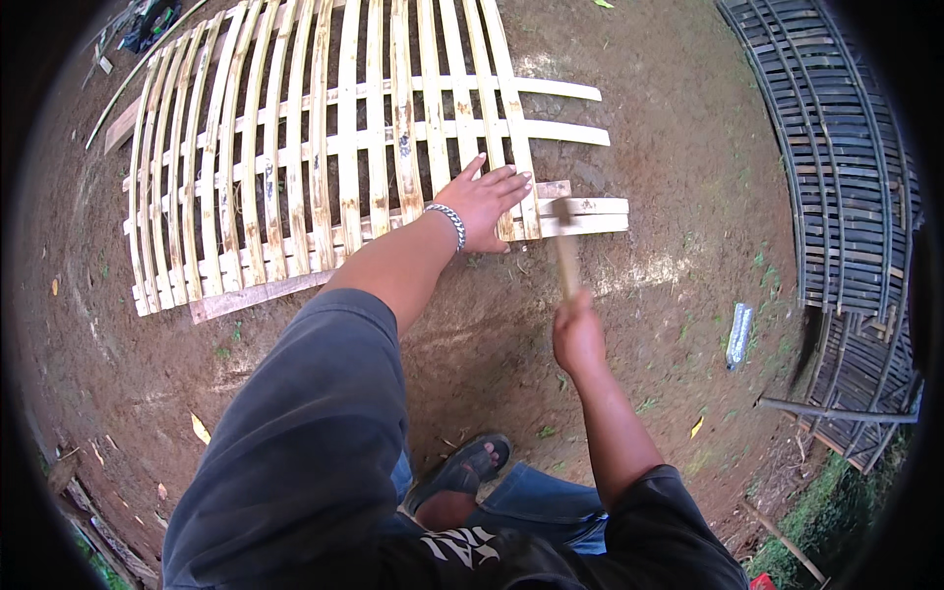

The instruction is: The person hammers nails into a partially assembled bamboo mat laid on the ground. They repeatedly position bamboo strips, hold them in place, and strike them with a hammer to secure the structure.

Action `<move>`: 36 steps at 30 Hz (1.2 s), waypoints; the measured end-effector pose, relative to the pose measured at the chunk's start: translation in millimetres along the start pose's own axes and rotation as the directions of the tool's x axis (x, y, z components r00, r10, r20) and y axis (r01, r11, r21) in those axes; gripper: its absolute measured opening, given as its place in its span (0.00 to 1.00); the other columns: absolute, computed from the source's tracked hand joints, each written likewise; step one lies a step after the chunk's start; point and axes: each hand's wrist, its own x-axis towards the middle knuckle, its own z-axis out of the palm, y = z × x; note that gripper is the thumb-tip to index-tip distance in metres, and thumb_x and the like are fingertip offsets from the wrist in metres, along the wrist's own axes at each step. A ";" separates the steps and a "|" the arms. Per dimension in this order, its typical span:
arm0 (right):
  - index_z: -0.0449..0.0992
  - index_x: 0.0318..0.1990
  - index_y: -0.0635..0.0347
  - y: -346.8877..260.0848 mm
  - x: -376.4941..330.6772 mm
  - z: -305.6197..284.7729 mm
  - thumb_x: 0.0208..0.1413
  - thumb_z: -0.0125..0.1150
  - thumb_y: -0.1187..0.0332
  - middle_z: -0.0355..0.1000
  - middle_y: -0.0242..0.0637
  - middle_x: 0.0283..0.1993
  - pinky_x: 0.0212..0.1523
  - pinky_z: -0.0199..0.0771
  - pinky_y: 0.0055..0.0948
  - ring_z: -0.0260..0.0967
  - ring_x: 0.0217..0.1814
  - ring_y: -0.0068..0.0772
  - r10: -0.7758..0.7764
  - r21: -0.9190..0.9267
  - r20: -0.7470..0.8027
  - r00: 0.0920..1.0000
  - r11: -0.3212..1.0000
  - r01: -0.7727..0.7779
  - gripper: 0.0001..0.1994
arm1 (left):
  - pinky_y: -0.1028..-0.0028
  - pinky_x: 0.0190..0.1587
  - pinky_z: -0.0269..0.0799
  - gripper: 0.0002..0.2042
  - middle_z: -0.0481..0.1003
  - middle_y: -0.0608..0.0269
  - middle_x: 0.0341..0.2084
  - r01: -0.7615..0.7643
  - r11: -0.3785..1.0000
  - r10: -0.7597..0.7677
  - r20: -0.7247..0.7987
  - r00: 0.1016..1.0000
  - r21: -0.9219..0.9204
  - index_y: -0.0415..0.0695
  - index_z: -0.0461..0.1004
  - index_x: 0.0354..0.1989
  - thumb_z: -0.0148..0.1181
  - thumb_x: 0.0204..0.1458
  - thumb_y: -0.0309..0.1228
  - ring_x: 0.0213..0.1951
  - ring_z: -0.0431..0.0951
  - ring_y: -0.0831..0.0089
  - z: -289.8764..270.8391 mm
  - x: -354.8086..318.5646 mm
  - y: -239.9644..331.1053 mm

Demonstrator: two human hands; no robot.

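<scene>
A panel of pale slats [348, 147], laid side by side over several crosspieces, lies on the ground ahead of me. My left hand [484, 205] rests on its right end with fingers spread, pressing on the last slats near the closest crosspiece [600, 222]. My right hand [578, 334] is wrapped round the wooden handle of a hammer [567, 258]. The hammer's head, blurred by motion, is up beside the last slat, over or close to the crosspiece's end; I cannot tell whether they touch.
Brown bare earth [678, 177] surrounds the panel. Dark slatted racks [846, 167] stand along the right side. A crumpled silvery packet [738, 335] lies on the ground to the right. My sandalled foot [460, 472] is below. A rough board [258, 297] lies under the panel's near edge.
</scene>
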 end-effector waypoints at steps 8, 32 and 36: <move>0.61 0.71 0.62 -5.4 -5.0 -22.3 0.69 0.58 0.66 0.78 0.64 0.48 0.48 0.80 0.56 0.80 0.48 0.67 -0.110 0.130 -0.153 0.982 0.983 0.130 0.26 | 0.50 0.82 0.35 0.53 0.48 0.70 0.81 0.002 1.000 -0.002 -0.003 1.000 0.015 0.52 0.49 0.81 0.64 0.51 0.65 0.80 0.47 0.70 1.5 -2.4 -1.0; 0.61 0.73 0.47 -20.9 -1.4 -109.7 0.74 0.45 0.68 0.79 0.46 0.44 0.36 0.86 0.46 0.83 0.37 0.48 -0.345 -0.684 0.156 0.926 0.639 0.353 0.22 | 0.52 0.82 0.32 0.47 0.48 0.70 0.81 -0.001 1.000 0.001 0.049 0.999 0.007 0.55 0.51 0.80 0.63 0.55 0.60 0.81 0.46 0.72 -5.2 -7.2 0.1; 0.62 0.72 0.48 -14.1 -4.2 -94.3 0.75 0.44 0.67 0.79 0.47 0.42 0.36 0.85 0.47 0.83 0.37 0.49 -0.772 -0.464 -0.059 0.633 0.583 0.667 0.21 | 0.52 0.82 0.32 0.47 0.48 0.70 0.81 0.000 1.000 0.000 0.032 0.999 -0.005 0.55 0.51 0.80 0.63 0.56 0.59 0.81 0.45 0.72 -6.1 -4.7 0.1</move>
